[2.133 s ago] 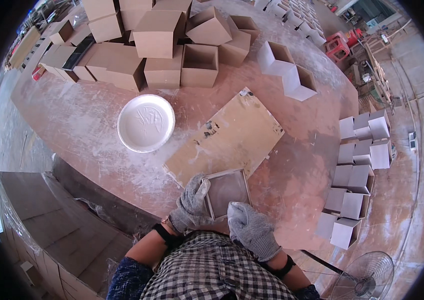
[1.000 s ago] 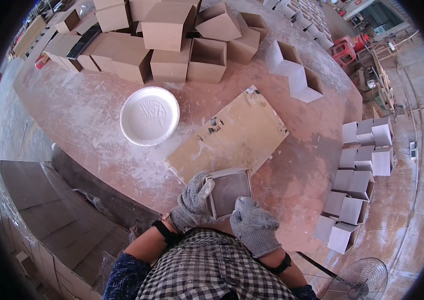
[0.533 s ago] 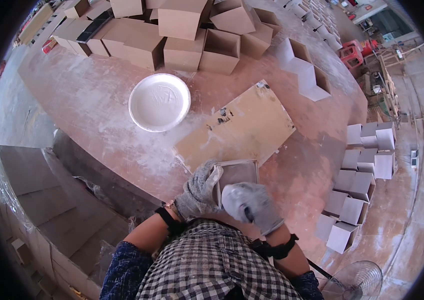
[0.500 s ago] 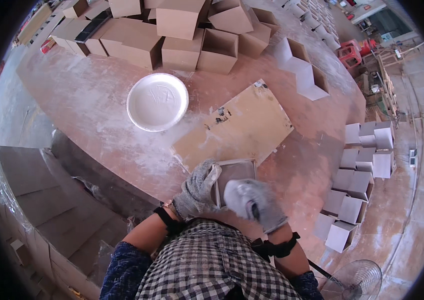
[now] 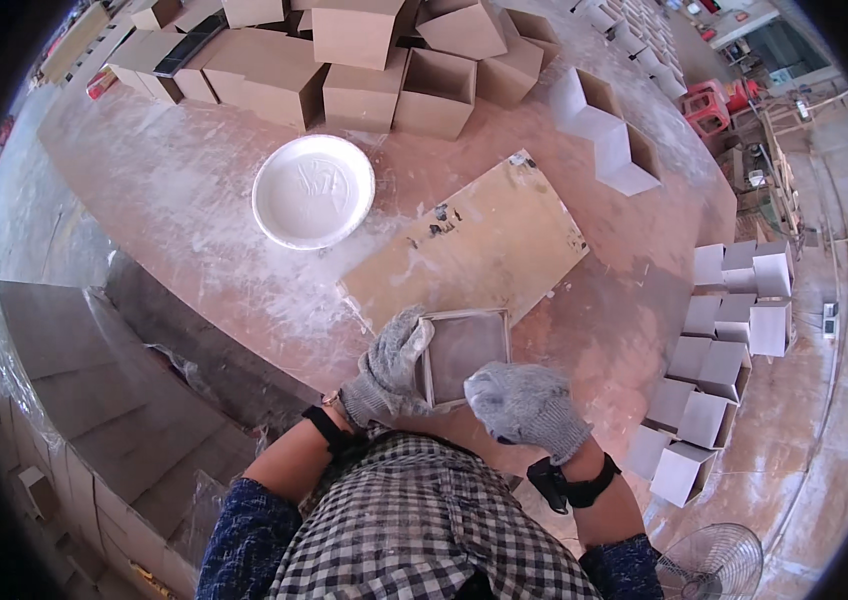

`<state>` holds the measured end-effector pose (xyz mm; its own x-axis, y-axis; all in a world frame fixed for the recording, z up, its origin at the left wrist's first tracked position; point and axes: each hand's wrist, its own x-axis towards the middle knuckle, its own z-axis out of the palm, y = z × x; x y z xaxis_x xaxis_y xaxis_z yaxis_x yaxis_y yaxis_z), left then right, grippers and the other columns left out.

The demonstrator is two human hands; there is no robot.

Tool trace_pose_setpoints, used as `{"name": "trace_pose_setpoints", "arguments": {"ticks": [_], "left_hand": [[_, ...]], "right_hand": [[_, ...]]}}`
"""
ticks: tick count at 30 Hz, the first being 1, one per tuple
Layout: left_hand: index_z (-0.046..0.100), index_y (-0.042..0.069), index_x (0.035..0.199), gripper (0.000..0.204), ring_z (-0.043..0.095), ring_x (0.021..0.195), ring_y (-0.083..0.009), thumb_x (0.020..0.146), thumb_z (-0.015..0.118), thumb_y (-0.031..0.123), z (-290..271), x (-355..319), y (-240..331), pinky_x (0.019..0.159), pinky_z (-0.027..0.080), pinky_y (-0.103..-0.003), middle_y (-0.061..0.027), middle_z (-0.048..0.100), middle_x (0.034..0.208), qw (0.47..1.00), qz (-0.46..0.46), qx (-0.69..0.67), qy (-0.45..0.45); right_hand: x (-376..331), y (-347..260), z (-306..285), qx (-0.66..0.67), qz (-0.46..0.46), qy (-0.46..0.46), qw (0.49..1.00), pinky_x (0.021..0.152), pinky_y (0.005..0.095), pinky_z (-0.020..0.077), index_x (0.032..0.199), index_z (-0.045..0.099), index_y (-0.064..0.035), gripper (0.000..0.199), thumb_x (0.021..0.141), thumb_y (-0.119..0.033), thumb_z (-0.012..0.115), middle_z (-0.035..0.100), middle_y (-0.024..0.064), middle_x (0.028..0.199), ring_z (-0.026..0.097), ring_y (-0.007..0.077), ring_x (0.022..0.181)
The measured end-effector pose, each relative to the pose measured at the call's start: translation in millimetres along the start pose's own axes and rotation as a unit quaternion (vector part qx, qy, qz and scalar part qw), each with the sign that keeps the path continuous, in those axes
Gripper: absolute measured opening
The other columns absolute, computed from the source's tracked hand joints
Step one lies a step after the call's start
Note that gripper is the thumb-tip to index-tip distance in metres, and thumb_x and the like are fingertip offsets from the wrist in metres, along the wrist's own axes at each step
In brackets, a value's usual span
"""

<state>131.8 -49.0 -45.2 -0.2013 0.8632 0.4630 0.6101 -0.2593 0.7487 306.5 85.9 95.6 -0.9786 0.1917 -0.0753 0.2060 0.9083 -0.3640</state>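
My left hand (image 5: pixel 389 372), in a grey knit glove, is closed on the left side of a small open square box (image 5: pixel 467 358). The box's rim is pale and its inside is greyish brown. At the box's lower right corner is my right hand (image 5: pixel 529 408), also gloved, with its fingers curled together. White smears its fingertips; whatever they may hold is hidden. Just beyond the box lies a tan board (image 5: pixel 474 240) with black marks and white smudges. Further off to the left stands a round white basin (image 5: pixel 368 190) with white paste (image 5: pixel 309 205) in it.
Brown boxes (image 5: pixel 359 95) are piled along the far side of the dusty reddish table (image 5: pixel 644 225). Two white-sided boxes (image 5: pixel 629 160) stand at the far right. Several more boxes (image 5: pixel 709 365) line the right side. A fan (image 5: pixel 709 560) stands at lower right; stacked panels (image 5: pixel 64 340) are at left.
My right hand has moved from over the box to its lower right corner, uncovering more of the inside. My left hand keeps its hold on the box.
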Motion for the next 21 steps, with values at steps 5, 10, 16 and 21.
{"name": "trace_pose_setpoints", "arguments": {"ticks": [5, 10, 16, 21], "left_hand": [[0.035, -0.004, 0.139, 0.095, 0.047, 0.119, -0.0503, 0.064, 0.083, 0.031, 17, -10, -17, 0.104, 0.037, -0.055, -0.0346, 0.045, 0.129, 0.999, -0.03, 0.003, 0.028], [0.035, -0.005, 0.138, 0.097, 0.046, 0.12, -0.0508, 0.062, 0.084, 0.03, 2, 3, -2, 0.104, 0.036, -0.056, -0.0339, 0.045, 0.129, 0.999, 0.018, 0.029, 0.016], [0.027, -0.005, 0.143, 0.114, 0.042, 0.125, -0.0498, 0.057, 0.088, 0.038, 13, -7, -18, 0.107, 0.032, -0.055, -0.0325, 0.039, 0.135, 0.995, -0.048, -0.074, -0.047], [0.023, -0.006, 0.144, 0.12, 0.036, 0.131, -0.0477, 0.059, 0.087, 0.048, 8, -12, -8, 0.113, 0.026, -0.051, -0.031, 0.034, 0.142, 0.999, -0.039, -0.014, -0.021]], "right_hand": [[34, -15, 6, 0.152, -0.094, -0.009, 0.984, 0.072, 0.0394, 0.0527, 0.097, 0.067, -0.0091, 0.02, 0.08, -0.019, 0.065, 0.066, 0.0086, 0.097, 0.065, 0.0251, 0.086], [24, -23, 4, 0.231, 0.103, -0.072, 0.965, 0.073, 0.0396, 0.0518, 0.097, 0.067, -0.0086, 0.021, 0.08, -0.022, 0.068, 0.065, 0.009, 0.095, 0.064, 0.0265, 0.086], [4, 20, -6, 0.019, -0.103, 0.02, 0.994, 0.063, 0.0386, 0.0523, 0.1, 0.065, -0.0068, 0.021, 0.082, -0.017, 0.065, 0.064, 0.0065, 0.092, 0.064, 0.0251, 0.078], [31, -11, -42, 0.377, 0.338, 0.082, 0.858, 0.062, 0.0347, 0.0519, 0.099, 0.066, -0.0074, 0.016, 0.086, -0.017, 0.065, 0.068, 0.0077, 0.093, 0.066, 0.0226, 0.078]]}}
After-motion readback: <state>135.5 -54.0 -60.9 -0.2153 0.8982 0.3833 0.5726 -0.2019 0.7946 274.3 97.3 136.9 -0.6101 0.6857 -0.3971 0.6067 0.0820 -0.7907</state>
